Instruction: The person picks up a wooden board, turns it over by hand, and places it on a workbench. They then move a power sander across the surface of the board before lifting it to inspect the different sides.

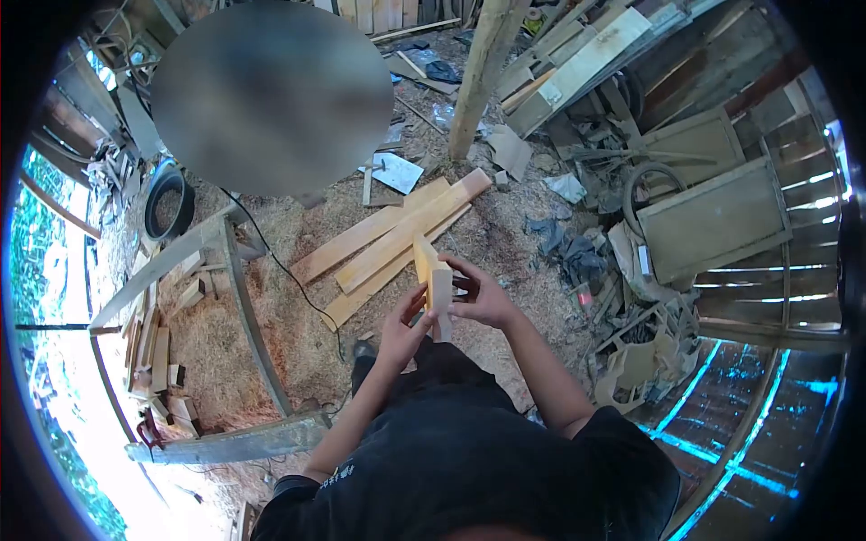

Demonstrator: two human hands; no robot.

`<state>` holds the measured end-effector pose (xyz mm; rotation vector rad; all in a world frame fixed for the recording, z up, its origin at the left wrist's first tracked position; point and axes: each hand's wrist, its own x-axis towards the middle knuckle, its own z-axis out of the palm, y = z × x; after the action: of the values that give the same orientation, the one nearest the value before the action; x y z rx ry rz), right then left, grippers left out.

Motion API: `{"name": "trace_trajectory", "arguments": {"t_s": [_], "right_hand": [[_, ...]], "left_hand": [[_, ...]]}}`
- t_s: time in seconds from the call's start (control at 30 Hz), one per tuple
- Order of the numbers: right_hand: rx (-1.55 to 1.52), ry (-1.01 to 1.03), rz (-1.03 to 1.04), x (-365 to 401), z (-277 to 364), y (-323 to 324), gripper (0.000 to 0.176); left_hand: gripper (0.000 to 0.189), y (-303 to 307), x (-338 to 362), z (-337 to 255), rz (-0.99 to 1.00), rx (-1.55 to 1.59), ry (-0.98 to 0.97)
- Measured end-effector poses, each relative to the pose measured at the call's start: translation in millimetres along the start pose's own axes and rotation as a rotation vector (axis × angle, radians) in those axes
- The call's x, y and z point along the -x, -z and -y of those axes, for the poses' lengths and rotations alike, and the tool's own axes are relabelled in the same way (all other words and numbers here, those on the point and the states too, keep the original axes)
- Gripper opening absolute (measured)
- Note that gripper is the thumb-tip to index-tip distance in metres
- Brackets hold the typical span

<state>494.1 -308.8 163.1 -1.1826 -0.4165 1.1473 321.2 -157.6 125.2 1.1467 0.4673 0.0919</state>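
Observation:
A short light wooden board (440, 290) is held upright in front of my body, between my two hands. My left hand (404, 329) grips its left side, with the fingertips on the wood. On the right side, my right hand (483, 293) has its thumb and fingers on the board's edge and face. Beyond the hands, several long planks (410, 233) lie across one another on the shavings-covered ground.
A black cable (275, 259) runs over the ground to the left. Also at left are a curved wooden frame (244, 307), a black tub (170, 206) and stacked offcuts (153, 352). A wooden post (478, 86) stands ahead. Panels (717, 221) and scraps lie right.

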Motion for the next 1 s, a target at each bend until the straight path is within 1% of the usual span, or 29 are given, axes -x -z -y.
{"name": "trace_trajectory", "arguments": {"t_s": [0.03,0.1,0.13,0.2,0.23,0.27,0.3,0.33,0.37,0.4,0.43,0.47,0.5,0.53,0.57,0.6,0.63,0.67,0.7,0.73,0.8,0.87,0.93,1.0], "right_hand": [[0.008,0.025,0.02,-1.4,-0.5,5.1,0.103],[0.026,0.021,0.019,0.7,3.9,7.3,0.103],[0.035,0.017,0.011,2.2,4.9,7.2,0.103],[0.055,0.032,0.047,4.5,-0.1,6.4,0.102],[0.069,0.057,0.071,4.6,-3.6,5.9,0.101],[0.08,0.058,0.084,2.7,-9.9,6.5,0.101],[0.118,0.041,0.095,0.2,-14.5,4.3,0.095],[0.158,0.021,0.109,-0.1,-19.4,1.5,0.089],[0.175,0.018,0.133,2.7,-26.0,-3.6,0.089],[0.179,0.023,0.122,6.6,-31.1,-14.4,0.08],[0.186,0.023,0.118,10.9,-34.0,-25.7,0.071],[0.206,0.012,0.161,16.1,-38.0,-36.6,0.071],[0.172,-0.026,0.129,22.9,-39.2,-51.6,0.065],[0.141,-0.067,0.101,28.7,-42.8,-64.9,0.06],[0.167,-0.09,0.157,36.1,-50.4,-75.1,0.06],[0.218,-0.041,0.182,45.6,-58.6,-83.6,0.058],[0.262,0.005,0.207,55.5,-66.5,-92.2,0.056],[0.281,-0.024,0.261,66.2,-70.2,-103.6,0.056],[0.23,-0.067,0.268,81.1,-69.6,-117.6,0.056],[0.176,-0.107,0.274,96.2,-69.7,-133.5,0.055],[0.184,-0.151,0.351,127.5,-64.2,-165.7,0.053],[0.191,-0.265,0.37,159.3,-60.1,-193.7,0.05],[0.206,-0.266,0.438,187.4,-70.3,-214.7,0.047],[0.201,-0.269,0.494,218.0,-82.1,-231.5,0.045]], "left_hand": [[0.073,-1.7,2.1,-1.2,-0.007,0.005,-0.008],[0.072,-4.4,8.7,-3.3,0.029,-0.082,-0.067],[0.072,-6.3,10.7,-3.5,0.019,-0.075,-0.074],[0.072,-8.0,19.0,-1.3,0.026,-0.172,-0.045],[0.072,-9.6,24.9,1.8,0.014,-0.168,-0.054],[0.072,-12.5,30.4,5.7,0.01,-0.095,-0.036],[0.072,-14.3,35.8,11.6,0.006,-0.02,-0.022],[0.072,-14.3,40.7,20.2,-0.009,-0.011,-0.04],[0.071,-14.0,46.0,30.1,-0.071,-0.023,-0.1],[0.07,-12.8,52.1,38.6,-0.14,-0.034,-0.163],[0.07,-12.6,59.2,43.0,-0.173,-0.018,-0.184],[0.067,-10.4,68.1,48.4,-0.181,0.006,-0.206],[0.065,-7.7,79.4,53.4,-0.195,0.031,-0.229],[0.065,-6.5,93.2,55.9,-0.249,0.049,-0.253],[0.063,-7.5,109.6,56.0,-0.253,0.047,-0.267],[0.061,-9.0,127.8,55.9,-0.261,0.047,-0.278],[0.061,-10.6,148.7,56.7,-0.32,0.071,-0.293],[0.061,-12.4,171.3,57.1,-0.326,0.083,-0.265],[0.061,-16.4,194.8,58.2,-0.328,0.097,-0.236],[0.061,-20.5,218.8,60.0,-0.381,0.114,-0.25],[0.071,-33.5,265.4,60.2,-0.413,0.113,-0.271],[0.071,-50.5,316.2,57.3,-0.485,0.121,-0.323],[0.071,-73.0,363.2,61.5,-0.562,0.12,-0.374],[0.072,-98.5,406.2,71.1,-0.64,0.137,-0.501]]}}
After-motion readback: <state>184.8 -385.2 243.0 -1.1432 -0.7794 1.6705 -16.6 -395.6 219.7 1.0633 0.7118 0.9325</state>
